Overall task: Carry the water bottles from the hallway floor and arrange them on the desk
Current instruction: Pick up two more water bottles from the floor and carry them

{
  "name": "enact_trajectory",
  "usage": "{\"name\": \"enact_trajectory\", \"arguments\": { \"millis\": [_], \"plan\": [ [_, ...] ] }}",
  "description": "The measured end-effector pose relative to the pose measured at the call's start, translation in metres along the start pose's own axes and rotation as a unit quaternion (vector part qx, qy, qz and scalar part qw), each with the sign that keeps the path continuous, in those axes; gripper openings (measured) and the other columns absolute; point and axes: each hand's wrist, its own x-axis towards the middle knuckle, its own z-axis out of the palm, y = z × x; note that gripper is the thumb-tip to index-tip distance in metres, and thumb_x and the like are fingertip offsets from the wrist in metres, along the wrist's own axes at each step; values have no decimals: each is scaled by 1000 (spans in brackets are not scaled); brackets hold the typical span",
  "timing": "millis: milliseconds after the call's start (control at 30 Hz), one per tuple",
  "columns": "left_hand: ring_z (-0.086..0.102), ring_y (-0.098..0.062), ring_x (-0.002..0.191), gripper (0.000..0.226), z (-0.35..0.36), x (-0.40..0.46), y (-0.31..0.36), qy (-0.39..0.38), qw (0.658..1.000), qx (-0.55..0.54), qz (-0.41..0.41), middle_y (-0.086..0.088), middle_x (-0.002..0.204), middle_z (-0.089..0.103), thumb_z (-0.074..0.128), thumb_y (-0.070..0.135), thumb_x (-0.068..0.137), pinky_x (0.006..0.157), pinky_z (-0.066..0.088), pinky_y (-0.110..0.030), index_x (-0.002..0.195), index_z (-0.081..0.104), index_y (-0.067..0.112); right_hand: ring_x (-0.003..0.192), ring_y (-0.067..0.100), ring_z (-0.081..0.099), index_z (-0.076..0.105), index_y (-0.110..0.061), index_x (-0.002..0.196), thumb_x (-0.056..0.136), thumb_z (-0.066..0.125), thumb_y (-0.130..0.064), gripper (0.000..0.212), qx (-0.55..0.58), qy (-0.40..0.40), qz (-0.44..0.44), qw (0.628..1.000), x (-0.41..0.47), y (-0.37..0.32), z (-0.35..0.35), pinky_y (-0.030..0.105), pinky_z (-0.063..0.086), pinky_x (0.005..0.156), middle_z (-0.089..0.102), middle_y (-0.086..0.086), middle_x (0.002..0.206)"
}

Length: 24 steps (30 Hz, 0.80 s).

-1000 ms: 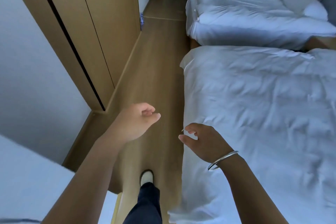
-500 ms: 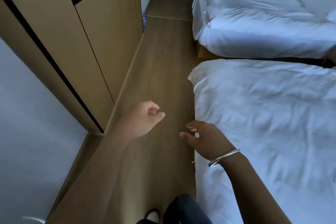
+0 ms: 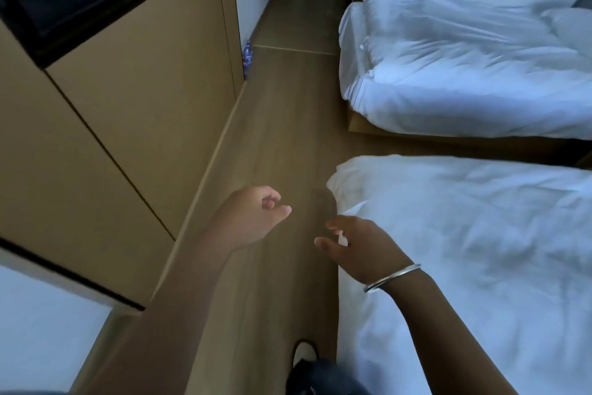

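Observation:
A water bottle (image 3: 246,56) with a blue label stands on the wooden floor far ahead, against the corner of the wooden cabinet. My left hand (image 3: 253,218) hangs out in front of me with loosely curled fingers and holds nothing. My right hand (image 3: 355,244), a silver bangle on its wrist, hovers beside the near bed's edge, fingers relaxed and empty. Both hands are well short of the bottle. The desk is out of view.
A tall wooden cabinet (image 3: 134,100) with a dark recess lines the left side. Two white beds, the near bed (image 3: 464,250) and the far bed (image 3: 464,74), fill the right. A narrow wooden floor strip (image 3: 288,138) runs between them toward a doorway. My shoe (image 3: 302,353) shows below.
I have walked forward along the aisle; the cabinet and beds have slid closer and the bottle looks nearer. Both hands stay empty in about the same pose.

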Motion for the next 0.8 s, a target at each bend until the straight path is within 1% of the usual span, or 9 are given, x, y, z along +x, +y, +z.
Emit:
{"name": "enact_trajectory", "arguments": {
  "millis": [133,233,300,367,467,633,800],
  "plan": [
    [59,-14,101,33,-18,75,23,34,999,-3,-11,4,101,62,64,34,84,92,44,-29,111,63,15,114,21,56,54,-15,124,92,50,-40,41,13,-22,-26,999,79,2,-39,28,44,96,59,5,127],
    [59,-15,96,32,-30,122,28,42,999,-5,-20,1,99,63,65,32,84,86,42,-26,110,64,12,102,21,60,59,-12,113,90,53,-38,36,21,-19,-41,999,132,2,-58,32,49,91,65,7,113],
    [60,-18,100,32,-39,155,27,47,999,-6,-25,-2,102,64,65,32,84,88,43,-27,109,64,12,101,22,60,61,-11,109,89,55,-39,34,16,-20,-45,999,165,0,-70,33,49,90,66,7,110],
    [60,-20,104,34,-50,192,26,47,998,-2,-28,-3,108,65,65,33,84,91,44,-29,111,63,12,104,21,60,60,-14,110,87,56,-40,35,16,-22,-46,999,203,-3,-80,32,48,91,65,5,113],
    [59,-18,106,38,-68,249,25,35,999,-2,-30,-2,114,63,63,34,85,92,43,-29,115,61,13,107,18,59,59,-18,115,87,56,-41,37,23,-23,-56,998,261,-12,-95,28,46,91,64,1,117],
    [59,-18,105,38,-114,359,22,29,999,6,-27,-3,114,62,64,34,85,91,42,-26,117,60,13,110,15,58,56,-19,123,88,55,-40,41,9,-17,-57,998,374,-39,-121,27,45,95,61,-1,122],
    [59,-17,105,39,-173,467,17,31,999,14,-22,0,115,62,63,39,84,92,45,-29,117,60,17,109,13,57,55,-20,123,88,55,-42,41,-3,-2,-48,999,484,-74,-147,25,43,94,62,-2,121]
  ]
}}
